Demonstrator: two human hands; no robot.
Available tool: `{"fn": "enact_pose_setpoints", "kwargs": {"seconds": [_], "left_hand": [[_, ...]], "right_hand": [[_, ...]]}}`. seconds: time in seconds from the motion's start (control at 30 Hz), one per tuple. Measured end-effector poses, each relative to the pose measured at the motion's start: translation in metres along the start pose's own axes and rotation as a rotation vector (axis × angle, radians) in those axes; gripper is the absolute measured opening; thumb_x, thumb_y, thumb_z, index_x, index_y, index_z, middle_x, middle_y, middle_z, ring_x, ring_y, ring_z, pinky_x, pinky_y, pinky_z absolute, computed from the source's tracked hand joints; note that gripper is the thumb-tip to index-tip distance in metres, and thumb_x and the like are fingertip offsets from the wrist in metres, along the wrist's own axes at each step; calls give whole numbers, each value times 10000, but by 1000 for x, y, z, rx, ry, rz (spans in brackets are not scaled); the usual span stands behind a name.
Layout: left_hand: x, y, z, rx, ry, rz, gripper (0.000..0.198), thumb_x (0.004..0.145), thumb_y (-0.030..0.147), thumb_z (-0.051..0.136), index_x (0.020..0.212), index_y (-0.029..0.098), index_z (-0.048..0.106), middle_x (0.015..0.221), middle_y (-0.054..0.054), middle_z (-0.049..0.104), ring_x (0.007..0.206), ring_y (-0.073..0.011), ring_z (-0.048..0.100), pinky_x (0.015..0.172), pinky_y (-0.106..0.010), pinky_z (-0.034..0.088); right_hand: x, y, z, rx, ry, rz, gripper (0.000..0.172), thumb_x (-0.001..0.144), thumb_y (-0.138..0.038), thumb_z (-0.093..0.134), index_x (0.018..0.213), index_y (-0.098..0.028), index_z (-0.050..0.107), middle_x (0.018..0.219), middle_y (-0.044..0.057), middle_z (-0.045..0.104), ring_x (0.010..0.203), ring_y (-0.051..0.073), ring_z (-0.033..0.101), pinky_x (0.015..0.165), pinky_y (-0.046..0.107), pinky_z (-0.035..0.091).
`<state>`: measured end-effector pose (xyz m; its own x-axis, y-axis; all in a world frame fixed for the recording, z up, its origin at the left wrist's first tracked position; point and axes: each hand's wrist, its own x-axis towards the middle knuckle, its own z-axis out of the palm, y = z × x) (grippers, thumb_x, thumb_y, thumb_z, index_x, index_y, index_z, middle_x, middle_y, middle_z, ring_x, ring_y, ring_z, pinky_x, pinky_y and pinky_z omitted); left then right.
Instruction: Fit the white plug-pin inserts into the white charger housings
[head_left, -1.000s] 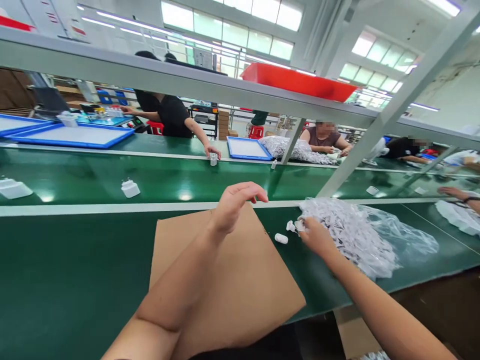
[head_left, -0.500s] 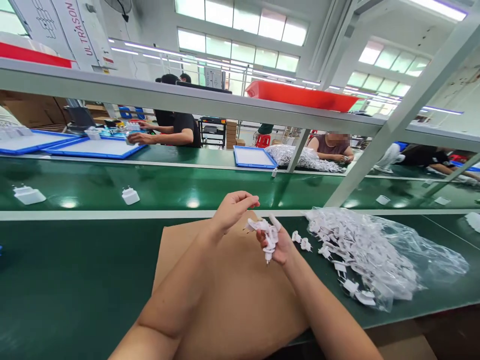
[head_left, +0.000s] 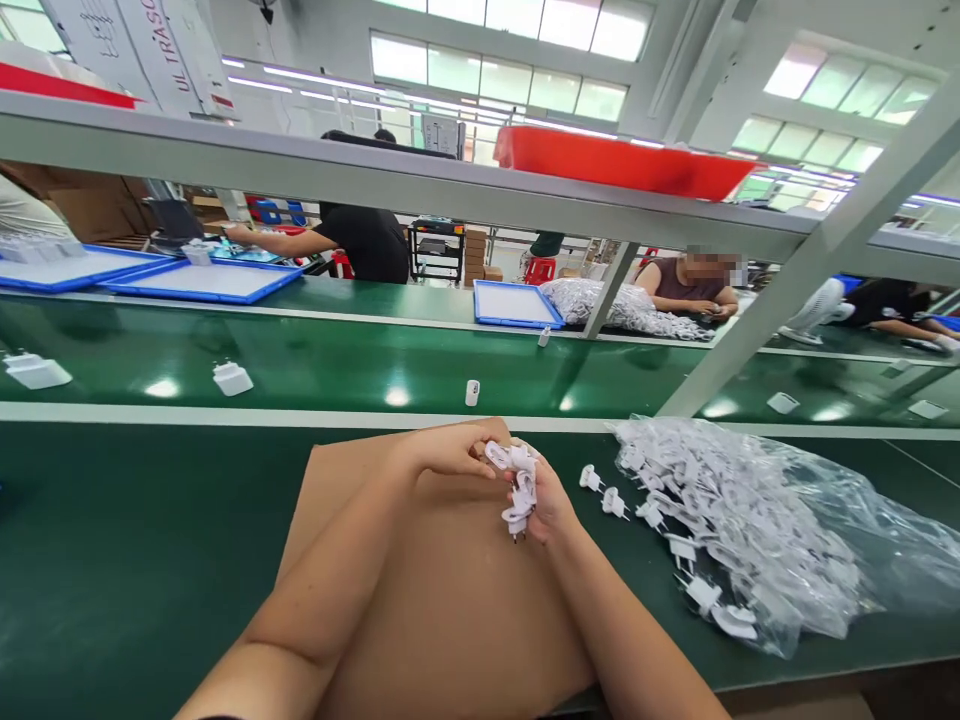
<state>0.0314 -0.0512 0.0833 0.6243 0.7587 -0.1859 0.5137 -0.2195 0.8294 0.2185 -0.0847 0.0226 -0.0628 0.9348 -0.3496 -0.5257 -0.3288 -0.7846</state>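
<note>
My right hand (head_left: pixel 553 502) is closed around several white two-pin plug pieces (head_left: pixel 519 492), bunched together with pins sticking out. My left hand (head_left: pixel 456 448) meets it from the left, its thumb and fingers pinched at the uppermost plug piece. Both hands are above a brown cardboard sheet (head_left: pixel 450 600). To the right, two loose plug pieces (head_left: pixel 613 502) lie on the green table. Past them, a clear plastic bag (head_left: pixel 847 490) spills a heap of the same white pieces. Just beyond my hands, a small white piece (head_left: pixel 472 392) stands on the green belt (head_left: pixel 360 365).
White charger housings (head_left: pixel 233 378) lie spaced along the belt. Across it are blue-rimmed trays (head_left: pixel 517 303) and another bag of white pieces (head_left: pixel 622 308). A shelf (head_left: pixel 420 190) with a red bin (head_left: pixel 622 160) and a slanted post (head_left: pixel 795 270) cross the view. Co-workers sit opposite.
My left hand has come down to the plug pieces in my right hand. A white piece now shows on the belt where that hand was. The housings on the belt have shifted left.
</note>
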Motion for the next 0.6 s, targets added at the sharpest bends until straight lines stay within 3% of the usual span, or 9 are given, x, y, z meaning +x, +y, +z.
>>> {"fn": "enact_pose_setpoints", "kwargs": {"seconds": [0.13, 0.23, 0.33, 0.47, 0.6], "left_hand": [[13, -10, 5, 38, 0, 6, 173, 739, 295, 642, 875, 189, 647, 793, -23, 636, 666, -175, 586, 564, -258, 428], [14, -13, 1, 63, -15, -50, 170, 740, 303, 620, 865, 196, 661, 773, -17, 635, 664, -174, 583, 568, -257, 412], [8, -9, -5, 193, 29, -140, 160, 766, 337, 609, 830, 198, 654, 743, -14, 632, 676, -185, 579, 577, -266, 376], [0, 0, -8, 420, 163, -217, 153, 810, 339, 588, 744, 201, 600, 760, -15, 643, 687, -192, 559, 565, -281, 307], [-4, 10, -2, 558, 118, -251, 225, 817, 313, 604, 638, 196, 536, 644, -19, 582, 575, -174, 474, 529, -310, 220]], "right_hand": [[-1, 3, 2, -47, -12, -12, 558, 525, -326, 773, 1041, -203, 597, 773, -12, 676, 522, 116, 579, 369, 193, 421], [2, 9, 0, -161, 26, -70, 504, 565, -350, 749, 1014, -224, 557, 828, -21, 664, 525, 118, 585, 380, 204, 410], [4, 13, -6, -350, 53, -265, 392, 645, -349, 689, 993, -228, 557, 838, -29, 637, 573, 120, 594, 428, 205, 396], [-1, 9, -12, -826, 21, -579, 351, 815, -290, 551, 1144, -249, 665, 851, -17, 632, 682, 120, 587, 634, 242, 451], [-12, 4, -12, -1392, -28, -699, 369, 871, -302, 563, 1216, -297, 693, 939, 6, 645, 767, 146, 585, 651, 259, 391]]}}
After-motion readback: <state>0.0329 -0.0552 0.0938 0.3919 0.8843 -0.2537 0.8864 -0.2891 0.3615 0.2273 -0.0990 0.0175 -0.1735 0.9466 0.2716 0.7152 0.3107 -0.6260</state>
